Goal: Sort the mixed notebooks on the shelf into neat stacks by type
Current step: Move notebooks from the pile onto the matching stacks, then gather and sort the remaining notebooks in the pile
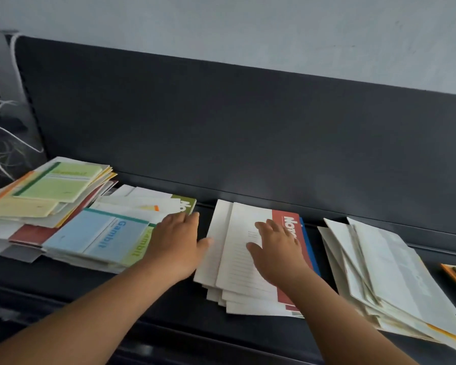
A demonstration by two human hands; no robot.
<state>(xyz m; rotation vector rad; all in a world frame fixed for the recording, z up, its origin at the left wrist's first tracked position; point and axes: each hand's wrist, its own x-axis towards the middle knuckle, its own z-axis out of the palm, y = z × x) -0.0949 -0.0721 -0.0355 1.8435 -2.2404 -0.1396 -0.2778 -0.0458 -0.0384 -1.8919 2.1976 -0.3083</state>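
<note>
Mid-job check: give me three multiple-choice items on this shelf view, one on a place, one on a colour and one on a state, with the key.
1. The right hand rests on:
A. a pale-blue notebook
B. the white lined notebook with a red band topping the middle stack
C. the far-right stack

2. The small notebook topping the far-left pile is:
A. pale green
B. black
C. red

3. The right hand's fingers are:
A. curled round a notebook
B. pinching a page
C. straight and spread flat

Key:
1. B, its palm lies on that lined cover.
2. A, the cover is pale green with a darker green edge.
3. C, the fingers lie flat on the cover and grip nothing.
</note>
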